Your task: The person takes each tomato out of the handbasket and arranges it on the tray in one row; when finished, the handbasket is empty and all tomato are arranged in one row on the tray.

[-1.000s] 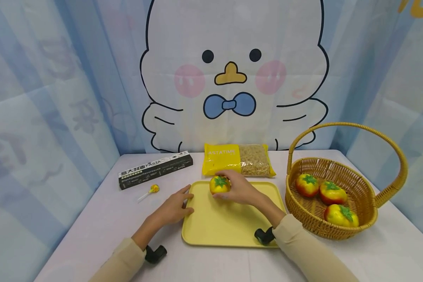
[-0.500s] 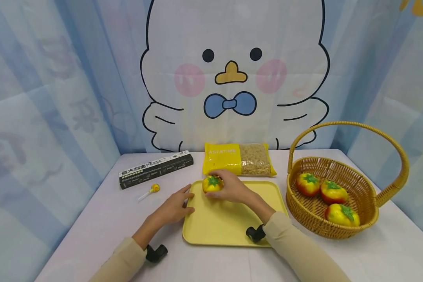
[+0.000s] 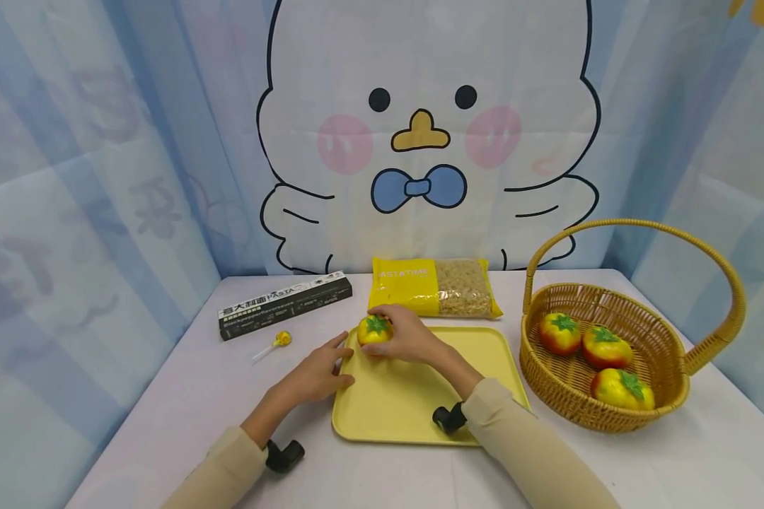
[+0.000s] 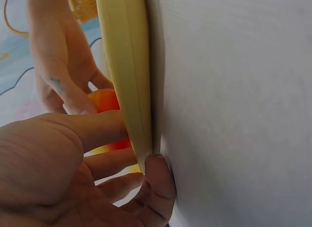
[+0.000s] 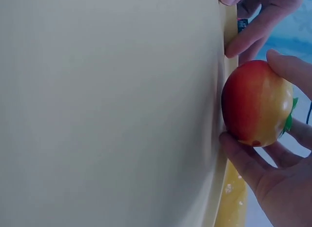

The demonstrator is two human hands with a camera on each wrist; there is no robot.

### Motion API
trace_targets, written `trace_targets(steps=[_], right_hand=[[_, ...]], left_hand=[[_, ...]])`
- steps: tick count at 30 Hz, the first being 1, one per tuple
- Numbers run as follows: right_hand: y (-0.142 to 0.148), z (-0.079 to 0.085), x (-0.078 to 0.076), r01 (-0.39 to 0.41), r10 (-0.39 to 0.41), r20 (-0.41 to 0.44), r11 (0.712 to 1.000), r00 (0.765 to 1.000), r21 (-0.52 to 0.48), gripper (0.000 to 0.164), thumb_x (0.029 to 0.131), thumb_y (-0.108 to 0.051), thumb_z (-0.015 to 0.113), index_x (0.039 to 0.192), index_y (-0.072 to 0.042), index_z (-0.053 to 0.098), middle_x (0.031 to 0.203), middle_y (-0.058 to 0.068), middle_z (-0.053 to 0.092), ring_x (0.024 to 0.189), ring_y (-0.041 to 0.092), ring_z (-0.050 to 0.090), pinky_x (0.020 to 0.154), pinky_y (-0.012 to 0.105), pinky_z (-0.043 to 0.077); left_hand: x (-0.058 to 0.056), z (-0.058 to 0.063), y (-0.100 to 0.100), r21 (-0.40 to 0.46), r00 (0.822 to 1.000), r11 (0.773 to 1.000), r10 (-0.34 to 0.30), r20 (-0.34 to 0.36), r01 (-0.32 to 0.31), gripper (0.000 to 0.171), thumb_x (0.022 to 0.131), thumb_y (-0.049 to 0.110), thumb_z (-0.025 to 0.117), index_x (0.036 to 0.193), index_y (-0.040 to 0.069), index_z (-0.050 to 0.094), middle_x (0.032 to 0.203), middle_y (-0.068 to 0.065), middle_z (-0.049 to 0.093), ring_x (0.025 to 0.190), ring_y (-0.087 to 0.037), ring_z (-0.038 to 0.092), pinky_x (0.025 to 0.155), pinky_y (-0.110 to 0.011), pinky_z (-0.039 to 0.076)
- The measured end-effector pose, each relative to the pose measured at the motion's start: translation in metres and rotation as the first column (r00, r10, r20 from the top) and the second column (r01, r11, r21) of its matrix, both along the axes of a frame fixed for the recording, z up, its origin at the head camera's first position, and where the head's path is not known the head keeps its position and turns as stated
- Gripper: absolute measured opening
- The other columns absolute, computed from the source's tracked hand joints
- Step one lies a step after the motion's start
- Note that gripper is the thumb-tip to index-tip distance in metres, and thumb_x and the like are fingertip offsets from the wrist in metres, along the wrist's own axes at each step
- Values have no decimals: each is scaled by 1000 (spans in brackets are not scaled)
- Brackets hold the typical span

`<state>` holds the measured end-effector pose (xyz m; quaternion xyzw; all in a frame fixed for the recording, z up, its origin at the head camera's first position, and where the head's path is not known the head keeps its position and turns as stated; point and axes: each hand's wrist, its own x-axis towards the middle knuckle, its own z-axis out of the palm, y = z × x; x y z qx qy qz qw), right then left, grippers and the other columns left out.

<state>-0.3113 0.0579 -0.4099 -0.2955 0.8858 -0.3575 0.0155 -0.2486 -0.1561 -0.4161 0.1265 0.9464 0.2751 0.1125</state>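
My right hand (image 3: 409, 336) grips a yellow-and-red tomato (image 3: 374, 331) with a green leafy top, at the back left corner of the yellow tray (image 3: 420, 396). In the right wrist view, thumb and fingers hold the tomato (image 5: 257, 104) from opposite sides, low beside the tray's raised rim. My left hand (image 3: 315, 371) lies at the tray's left edge, its fingers spread and fairly straight. Seen from the left wrist, its fingertips touch the tray's rim (image 4: 127, 80), and one fingertip (image 4: 160, 175) is down by the tabletop.
On the right stands a wicker basket (image 3: 563, 396) with a tall handle, holding three similar tomatoes (image 3: 605, 346). A yellow bag (image 3: 407, 286) of dry pasta lies behind the tray. Back left are a black pasta box (image 3: 286, 307) and a lollipop (image 3: 281, 339).
My right hand has carried the tomato leftward over the tray, from near its back middle to its back left corner. The left hand has stayed at the tray's left edge.
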Motion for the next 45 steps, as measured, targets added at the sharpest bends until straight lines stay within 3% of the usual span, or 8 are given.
trace_targets(steps=[19,26,45], right_hand=[[-14,-2,-5,18,-18,3,1000,1000,-24,70,88,-30,87,147,-3,58,146,18,64,130,34,62,112,49,53],[-17,-2,-4,57,-56,32,998,998,-34,71,88,-31,87,148,-5,58,149,17,62,131,34,61,113,51,52],[-26,-4,-7,60,-58,54,998,997,-35,74,89,-32,87,150,-5,56,153,17,59,138,35,57,117,51,48]], left_hand=[[2,6,2,18,1000,1000,-4,23,3,55,97,14,77,146,-1,61,176,-17,27,94,-19,62,83,-34,57],[1,4,2,25,1000,1000,-11,17,11,53,96,14,78,145,-1,62,176,-16,27,93,-19,61,81,-34,56],[1,2,0,12,1000,1000,-15,5,14,56,97,15,78,147,-1,60,176,-18,28,96,-20,63,85,-36,59]])
